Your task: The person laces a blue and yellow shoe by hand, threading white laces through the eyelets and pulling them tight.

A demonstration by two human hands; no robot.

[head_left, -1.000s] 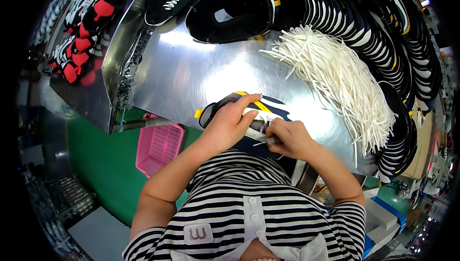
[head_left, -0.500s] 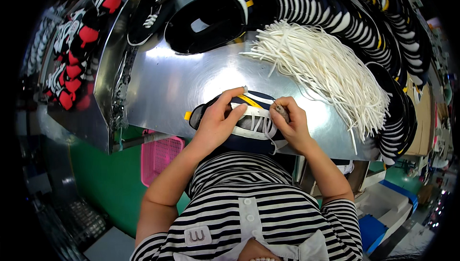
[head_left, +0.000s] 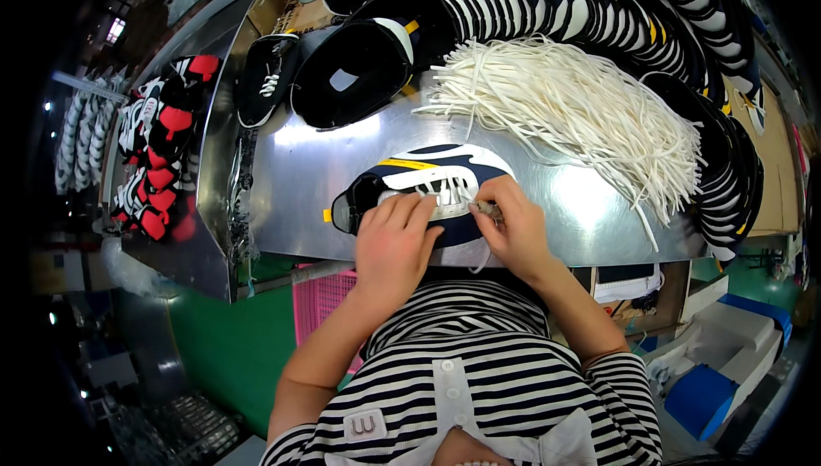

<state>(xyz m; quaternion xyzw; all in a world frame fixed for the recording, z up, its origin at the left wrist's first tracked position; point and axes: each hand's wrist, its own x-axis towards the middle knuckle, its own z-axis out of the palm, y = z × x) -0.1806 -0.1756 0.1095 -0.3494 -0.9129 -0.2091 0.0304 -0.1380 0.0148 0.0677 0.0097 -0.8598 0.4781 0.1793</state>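
A navy-and-white sneaker upper (head_left: 413, 179) with a yellow stripe lies on the metal counter (head_left: 295, 201), directly ahead of the person's torso. Its long axis runs roughly left to right: the yellow heel tab (head_left: 327, 215) points left, the toe right. The 2 hands are apart, both at the near side of the upper. The left hand (head_left: 393, 248) is nearer the heel, fingers bent over the near edge of the lacing; whether they pinch anything cannot be told. The right hand (head_left: 517, 227) is nearer the toe, thumb and fingers closed on a small tool (head_left: 487, 209) beside the white lace (head_left: 450, 192). Beyond, to the right, lies 1 heap of white laces (head_left: 581, 120).
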